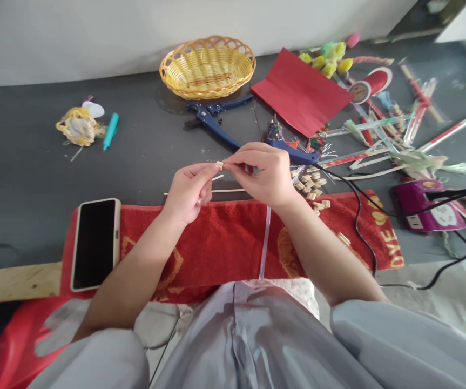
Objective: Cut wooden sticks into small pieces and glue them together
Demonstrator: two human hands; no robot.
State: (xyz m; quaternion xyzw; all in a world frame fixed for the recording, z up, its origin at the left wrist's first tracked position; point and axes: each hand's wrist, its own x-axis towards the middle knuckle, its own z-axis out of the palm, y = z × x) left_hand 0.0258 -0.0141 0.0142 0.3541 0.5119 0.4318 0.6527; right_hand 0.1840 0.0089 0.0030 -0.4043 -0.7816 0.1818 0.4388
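Over the far edge of the red towel point(224, 237), my left hand point(190, 189) is closed, pinching a small pale wooden piece point(219, 165) between thumb and index finger. Meeting it from the other side, my right hand point(263, 167) has its thumb and fingertips pressed together at the piece. A thin wooden stick point(228, 190) lies below my hands. Behind my right hand is a blue glue gun point(297, 155) with its nozzle upward. Several similar wooden pieces point(310, 183) lie in a pile beside my right wrist.
A yellow wicker basket point(212, 67) and blue-handled cutters point(214, 121) lie behind my hands. Red paper point(305, 92), a ribbon spool point(372, 85) and scattered sticks are at the right. A phone point(96, 243) sits left. The black cord point(356, 200) runs to a purple socket point(431, 205).
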